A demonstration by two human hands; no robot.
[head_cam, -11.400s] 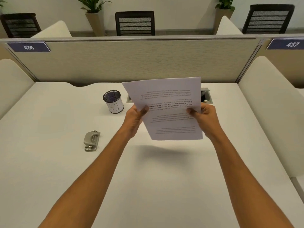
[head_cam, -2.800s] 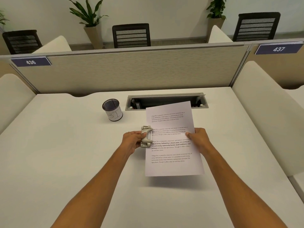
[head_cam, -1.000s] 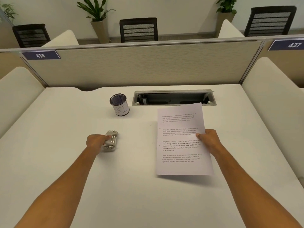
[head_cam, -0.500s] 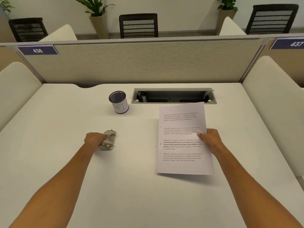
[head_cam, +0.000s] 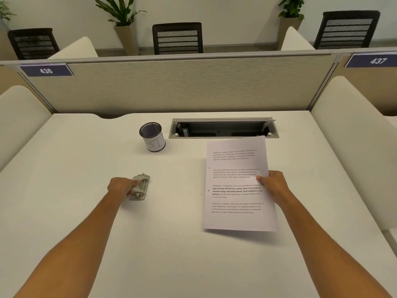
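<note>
Head view. Found left hand (head_cam: 121, 187) curled round a hole punch (head_cam: 140, 187), which sits on the table (head_cam: 171, 254) left of centre. Found right hand (head_cam: 274, 186) pinching the right edge of a printed sheet (head_cam: 236, 183), thumb on top, near edge raised with shadow beneath. Noted punch and sheet well apart. Noted mesh pen cup (head_cam: 153, 136) beyond the punch, beside an open cable tray (head_cam: 223, 128).

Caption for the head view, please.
Left hand grips a grey hole punch on the white desk; right hand pinches a printed sheet by its edge.
</note>
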